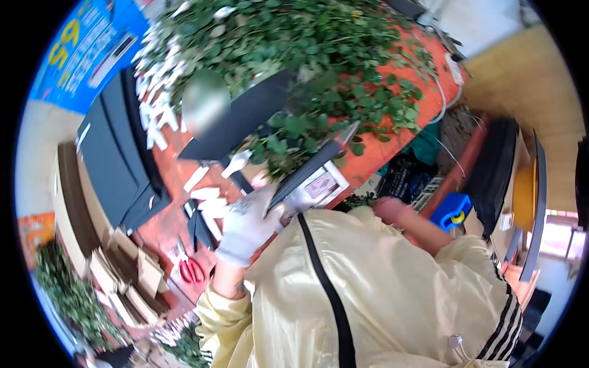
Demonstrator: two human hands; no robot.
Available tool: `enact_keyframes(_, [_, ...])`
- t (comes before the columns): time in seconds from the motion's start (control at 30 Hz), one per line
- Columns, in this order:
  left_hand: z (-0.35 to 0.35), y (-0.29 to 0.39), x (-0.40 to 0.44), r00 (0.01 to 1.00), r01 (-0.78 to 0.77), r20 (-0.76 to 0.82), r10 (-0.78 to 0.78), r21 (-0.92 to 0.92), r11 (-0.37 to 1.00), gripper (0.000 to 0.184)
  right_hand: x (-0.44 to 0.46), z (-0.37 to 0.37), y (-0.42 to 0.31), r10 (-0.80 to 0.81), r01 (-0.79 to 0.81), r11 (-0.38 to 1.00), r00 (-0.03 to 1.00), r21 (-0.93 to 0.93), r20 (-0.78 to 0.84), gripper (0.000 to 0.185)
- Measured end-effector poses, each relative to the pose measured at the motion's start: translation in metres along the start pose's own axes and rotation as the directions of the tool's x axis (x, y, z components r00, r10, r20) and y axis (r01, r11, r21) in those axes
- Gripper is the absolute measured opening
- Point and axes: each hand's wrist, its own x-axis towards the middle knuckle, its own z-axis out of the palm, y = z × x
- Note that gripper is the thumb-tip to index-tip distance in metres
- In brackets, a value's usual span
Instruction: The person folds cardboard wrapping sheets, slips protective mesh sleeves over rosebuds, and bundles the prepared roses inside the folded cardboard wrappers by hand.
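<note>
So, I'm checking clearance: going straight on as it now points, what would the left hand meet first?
Probably the green leaves just beyond the gloved left hand; the dark strip lies close beside that line, and depth is hard to judge.

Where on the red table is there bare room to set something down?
A strip of table between the leaves and its right edge; a smaller patch between the black sheets and scissors. The far side is crowded with leaves.
</note>
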Motion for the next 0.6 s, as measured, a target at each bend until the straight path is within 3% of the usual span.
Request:
enact_keyframes(0.07, [0.004, 0.004, 0.002, 0.999, 0.031, -0.034, -0.028, 0.082, 0.996, 0.025, -0.060, -0.121, -0.021, -0.186, 0.184, 0.982, 0.977, 0.031, 0.102, 0.030])
enact_keyframes(0.1, [0.003, 0.005, 0.004, 0.996, 0.074, 0.040, -0.081, 0.145, 0.987, 0.026, -0.088, -0.173, -0.030, -0.400, 0.397, 0.917, 0.912, 0.044, 0.088, 0.027])
enact_keyframes(0.17, [0.003, 0.004, 0.001, 0.996, 0.086, 0.024, -0.090, 0.150, 0.985, 0.028, -0.113, -0.248, -0.051, -0.654, 0.639, 0.755, 0.749, 0.148, 0.104, 0.026])
enact_keyframes(0.23, [0.008, 0.001, 0.000, 0.993, 0.113, 0.007, -0.115, 0.138, 0.984, 0.029, -0.130, -0.310, -0.096, -0.716, 0.688, 0.683, 0.697, 0.247, 0.040, 0.024])
enact_keyframes(0.27, [0.008, 0.001, 0.001, 0.993, 0.114, 0.010, -0.116, 0.122, 0.986, 0.029, -0.123, -0.319, -0.113, -0.770, 0.771, 0.637, 0.637, 0.007, -0.037, 0.026])
enact_keyframes(0.33, [0.001, 0.004, 0.000, 0.993, 0.114, 0.016, -0.116, 0.080, 0.990, 0.030, -0.097, -0.324, -0.155, -0.818, 0.789, 0.572, 0.530, -0.223, -0.225, 0.032])
enact_keyframes(0.37, [-0.006, 0.006, 0.001, 0.995, 0.096, 0.037, -0.097, 0.031, 0.995, 0.031, -0.057, -0.314, -0.163, -0.885, 0.825, 0.466, 0.439, -0.321, -0.156, 0.036])
enact_keyframes(0.4, [-0.021, 0.011, 0.003, 0.993, 0.080, 0.091, -0.079, -0.006, 0.997, 0.036, -0.033, -0.304, -0.179, -0.929, 0.789, 0.370, 0.309, -0.490, -0.204, 0.036])
enact_keyframes(0.43, [-0.024, 0.001, 0.004, 0.992, 0.100, 0.072, -0.099, -0.009, 0.995, 0.036, 0.005, -0.286, -0.185, -0.878, 0.689, 0.462, 0.444, -0.559, -0.178, 0.037])
enact_keyframes(0.47, [-0.026, -0.013, 0.005, 0.997, 0.035, 0.076, -0.023, -0.161, 0.986, 0.038, 0.033, -0.280, -0.195, -0.868, 0.637, 0.451, 0.477, -0.625, -0.140, 0.041])
enact_keyframes(0.53, [-0.037, -0.036, 0.007, 0.995, -0.028, 0.073, 0.061, -0.385, 0.923, 0.043, 0.070, -0.277, -0.215, -0.770, 0.565, 0.518, 0.635, -0.642, -0.063, 0.041])
enact_keyframes(0.6, [-0.025, -0.061, 0.011, 0.999, -0.029, 0.028, 0.041, -0.357, 0.934, 0.042, 0.111, -0.260, -0.211, -0.722, 0.541, 0.509, 0.692, -0.670, 0.010, 0.040])
